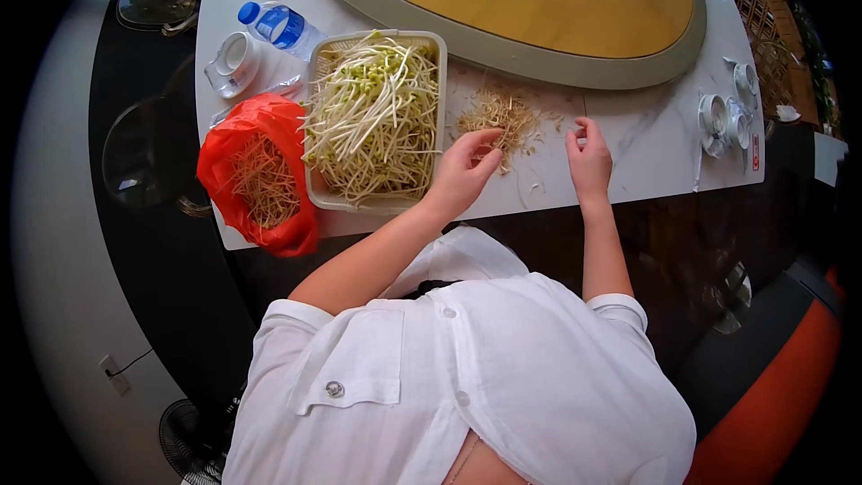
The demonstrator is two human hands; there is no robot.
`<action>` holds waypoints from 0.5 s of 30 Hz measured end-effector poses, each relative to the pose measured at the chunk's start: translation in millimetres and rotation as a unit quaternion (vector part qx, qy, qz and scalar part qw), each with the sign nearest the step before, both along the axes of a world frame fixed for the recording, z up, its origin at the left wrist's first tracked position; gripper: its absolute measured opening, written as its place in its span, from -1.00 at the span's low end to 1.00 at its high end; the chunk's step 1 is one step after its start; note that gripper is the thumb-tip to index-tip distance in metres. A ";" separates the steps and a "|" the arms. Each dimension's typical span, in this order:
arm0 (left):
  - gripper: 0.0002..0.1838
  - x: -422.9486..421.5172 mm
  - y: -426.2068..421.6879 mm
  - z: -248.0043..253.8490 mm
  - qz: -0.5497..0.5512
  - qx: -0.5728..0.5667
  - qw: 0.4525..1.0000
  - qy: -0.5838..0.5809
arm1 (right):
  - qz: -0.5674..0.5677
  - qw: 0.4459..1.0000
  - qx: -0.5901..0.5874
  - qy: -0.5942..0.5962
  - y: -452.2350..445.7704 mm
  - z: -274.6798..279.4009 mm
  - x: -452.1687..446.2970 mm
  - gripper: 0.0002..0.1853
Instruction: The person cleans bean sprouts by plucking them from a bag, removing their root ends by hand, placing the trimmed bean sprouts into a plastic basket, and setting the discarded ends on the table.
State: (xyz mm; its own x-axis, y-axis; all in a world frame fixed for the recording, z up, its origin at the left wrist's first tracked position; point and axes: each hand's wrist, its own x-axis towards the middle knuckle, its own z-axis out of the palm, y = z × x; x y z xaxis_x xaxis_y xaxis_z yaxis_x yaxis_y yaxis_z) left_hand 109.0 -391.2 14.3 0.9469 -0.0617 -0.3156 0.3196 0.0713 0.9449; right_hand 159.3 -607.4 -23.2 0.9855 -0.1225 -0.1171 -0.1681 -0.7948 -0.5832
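A rectangular basket (442,99) is heaped above its rim with bean sprouts (373,112), and its long axis is pointed away from the body. The sprouts are crisscrossed; on top, many pale stems are slanted from near left to far right, with green-yellow heads bunched towards the far side. Just left, an open red bag (301,229) is seen with thin brownish strands (265,184) tangled inside. And over on the counter (628,135), a loose pile (503,117) of thin pale strands is spread, pointed every which way. Its near edge is met by the left hand (467,171), fingers bent; whether a strand is pinched cannot be told. The right hand (590,160) is held right of the pile, fingers loosely curled, grip unclear.
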 end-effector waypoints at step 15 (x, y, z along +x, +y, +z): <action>-0.70 -30.5 2.0 -0.1 -0.083 0.095 0.991 0.037 | 0.056 0.984 0.015 0.169 43.8 12.8 -9.7 -0.61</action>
